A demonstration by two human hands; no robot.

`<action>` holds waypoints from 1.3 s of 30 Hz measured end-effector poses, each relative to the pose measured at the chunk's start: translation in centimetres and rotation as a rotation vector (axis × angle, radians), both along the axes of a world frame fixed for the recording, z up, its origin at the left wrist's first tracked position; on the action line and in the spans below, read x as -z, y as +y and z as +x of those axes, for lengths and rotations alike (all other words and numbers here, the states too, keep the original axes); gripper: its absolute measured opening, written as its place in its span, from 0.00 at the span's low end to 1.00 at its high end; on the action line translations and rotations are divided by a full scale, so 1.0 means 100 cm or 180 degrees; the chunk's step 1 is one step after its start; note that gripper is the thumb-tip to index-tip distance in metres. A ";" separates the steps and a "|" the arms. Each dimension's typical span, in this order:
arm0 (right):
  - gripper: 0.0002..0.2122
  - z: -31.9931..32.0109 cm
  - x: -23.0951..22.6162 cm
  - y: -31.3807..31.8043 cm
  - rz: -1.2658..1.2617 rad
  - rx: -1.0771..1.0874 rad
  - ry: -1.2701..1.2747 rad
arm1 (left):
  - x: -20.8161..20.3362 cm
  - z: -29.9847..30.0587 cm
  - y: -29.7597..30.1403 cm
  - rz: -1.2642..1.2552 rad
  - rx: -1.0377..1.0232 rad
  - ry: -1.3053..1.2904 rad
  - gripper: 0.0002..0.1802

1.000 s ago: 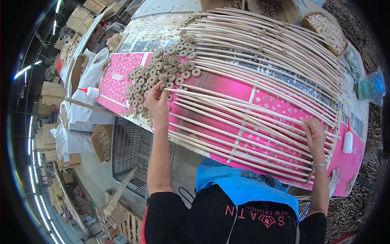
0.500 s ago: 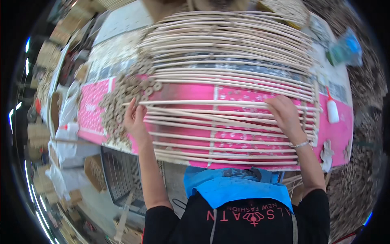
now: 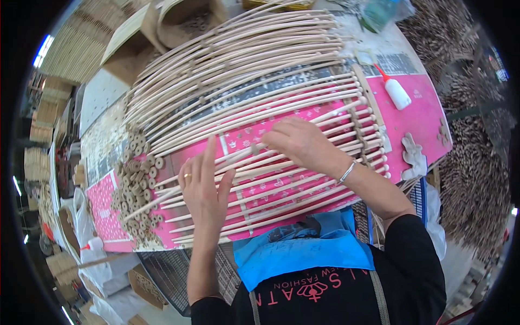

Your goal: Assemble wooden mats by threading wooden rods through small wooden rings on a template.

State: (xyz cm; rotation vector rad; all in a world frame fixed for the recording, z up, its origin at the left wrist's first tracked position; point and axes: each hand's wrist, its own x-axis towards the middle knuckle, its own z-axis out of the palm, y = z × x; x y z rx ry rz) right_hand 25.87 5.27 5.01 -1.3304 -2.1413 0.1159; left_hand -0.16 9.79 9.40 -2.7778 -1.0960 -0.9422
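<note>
Pale wooden sticks [image 3: 271,199] with rounded right ends lie side by side across the table. Over their left part is my left hand [image 3: 205,187], its fingers stretched and thumb apart, gripping nothing. My right hand [image 3: 303,145] is closed, thumb and fingertips pinching one stick near its middle. Just left of those fingertips, a small wooden ring [image 3: 255,149] appears to sit around that stick. Other wooden rings [image 3: 131,189] are heaped by the left ends of the sticks. One stick lies slanted, with its left end over the heap.
More sticks [image 3: 233,62] fill the far side. A white glue bottle with a red nozzle [image 3: 398,93] lies at right, near small wooden cut-outs [image 3: 413,153]. The pink table covering [image 3: 422,105] ends at the right edge. Cardboard boxes [image 3: 127,54] stand at the back left.
The view has turned and shifted. My left hand has left the sticks' left ends and moved right, its fingers now spread. My right hand has moved left along the sticks, toward the left hand.
</note>
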 end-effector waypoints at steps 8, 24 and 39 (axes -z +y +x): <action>0.12 -0.033 -0.005 -0.062 0.0355 0.0585 0.1684 | 0.020 0.001 -0.006 -0.1452 0.0316 0.0052 0.17; 0.15 -0.011 0.038 -0.051 -0.1742 0.0420 0.5475 | 0.019 -0.026 -0.025 -0.1932 0.0232 0.0003 0.17; 0.15 0.024 0.043 -0.069 -0.1727 0.1214 0.5093 | 0.025 -0.050 -0.024 -0.2250 0.0189 -0.0039 0.15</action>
